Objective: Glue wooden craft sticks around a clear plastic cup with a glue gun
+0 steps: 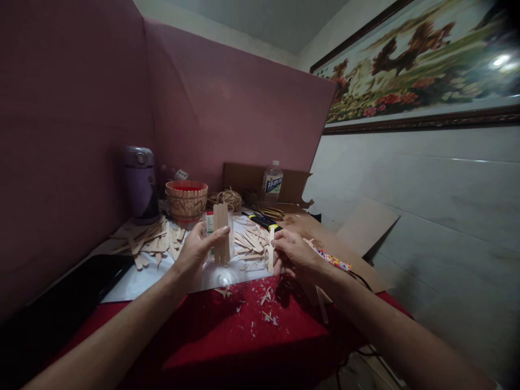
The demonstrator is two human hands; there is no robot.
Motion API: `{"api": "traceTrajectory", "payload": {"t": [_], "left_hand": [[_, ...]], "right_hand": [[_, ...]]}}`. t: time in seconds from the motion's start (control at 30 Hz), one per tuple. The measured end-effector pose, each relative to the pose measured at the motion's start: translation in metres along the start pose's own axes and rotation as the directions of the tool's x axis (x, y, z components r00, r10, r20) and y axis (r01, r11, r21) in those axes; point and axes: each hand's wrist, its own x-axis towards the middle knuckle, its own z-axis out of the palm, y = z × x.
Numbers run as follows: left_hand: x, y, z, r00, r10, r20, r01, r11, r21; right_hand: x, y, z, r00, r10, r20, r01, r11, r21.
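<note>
Here we are at the fingers: the left hand grips a row of flat wooden sticks, upright and side by side, thumb across the front, a clear box right behind them. Over on the right, the right hand pinches a single stick, near upright and apart from that row. It looks like the lining-up step, one stick at a time! Adding this one would call for a steady left grip and a clean edge-to-edge meeting. Outward now: loose sticks lie between the hands, with a black-and-yellow tool just beyond. Shavings litter the red cloth nearer the body, and back on the counter's white sheet stands a stick-sided basket.
</note>
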Motion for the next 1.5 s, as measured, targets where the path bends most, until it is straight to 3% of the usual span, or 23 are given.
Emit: {"api": "traceTrajectory", "payload": {"t": [0.13,0.23,0.33,0.4,0.5,0.6,0.73,0.87,0.97,1.1,1.17,1.23,1.37,1.5], "left_hand": [[0.000,0.000,0.000,1.000,0.005,0.026,-0.006,1.000,0.018],[0.000,0.000,0.000,1.000,0.005,0.029,-0.006,0.999,0.031],[-0.001,0.001,0.001,1.000,0.000,0.023,0.000,0.999,0.040],[-0.001,0.001,0.001,1.000,-0.004,0.028,0.003,0.999,0.037],[0.000,0.000,0.000,0.999,-0.002,0.043,0.001,1.000,0.031],[0.002,-0.002,-0.001,0.999,0.005,0.042,-0.006,1.000,0.026],[0.001,-0.001,-0.001,0.999,0.004,0.049,-0.006,0.999,0.036],[-0.002,0.002,0.001,0.998,-0.006,0.055,0.004,0.999,0.033],[-0.004,0.005,0.002,0.999,-0.029,0.026,0.029,1.000,0.007],[-0.005,0.007,0.004,0.997,-0.061,0.048,0.061,0.998,0.009],[-0.006,0.008,0.004,0.995,-0.085,0.055,0.084,0.996,0.007],[-0.007,0.008,0.006,0.994,-0.103,0.046,0.103,0.995,0.001],[-0.009,0.009,0.007,0.993,-0.120,0.020,0.120,0.993,0.004],[-0.007,0.008,0.005,0.995,-0.100,0.025,0.100,0.995,-0.012]], "right_hand": [[-0.003,0.000,0.006,1.000,-0.024,-0.010,0.024,0.999,-0.037],[-0.007,-0.001,0.007,0.987,-0.149,-0.060,0.129,0.956,-0.262],[-0.007,-0.006,0.004,0.883,-0.451,-0.132,0.281,0.733,-0.619],[-0.003,-0.008,0.000,0.826,-0.551,-0.115,0.329,0.639,-0.695],[0.007,-0.009,-0.001,0.886,-0.453,-0.103,0.324,0.762,-0.561],[0.016,-0.005,0.008,0.949,-0.298,-0.102,0.221,0.861,-0.457],[0.023,0.005,0.031,0.974,-0.207,-0.091,0.140,0.870,-0.472],[0.025,0.006,0.038,0.956,-0.248,-0.155,0.130,0.834,-0.536],[0.015,-0.001,0.012,0.925,-0.325,-0.195,0.153,0.790,-0.593],[-0.009,-0.003,-0.055,0.929,-0.322,-0.182,0.141,0.764,-0.629],[-0.020,0.001,-0.087,0.950,-0.281,-0.135,0.102,0.689,-0.717],[-0.029,0.008,-0.110,0.963,-0.251,-0.093,0.060,0.542,-0.838],[-0.035,0.024,-0.124,0.982,-0.187,-0.022,0.038,0.312,-0.949],[-0.036,0.031,-0.117,0.986,-0.131,-0.099,-0.065,0.243,-0.968]]}}
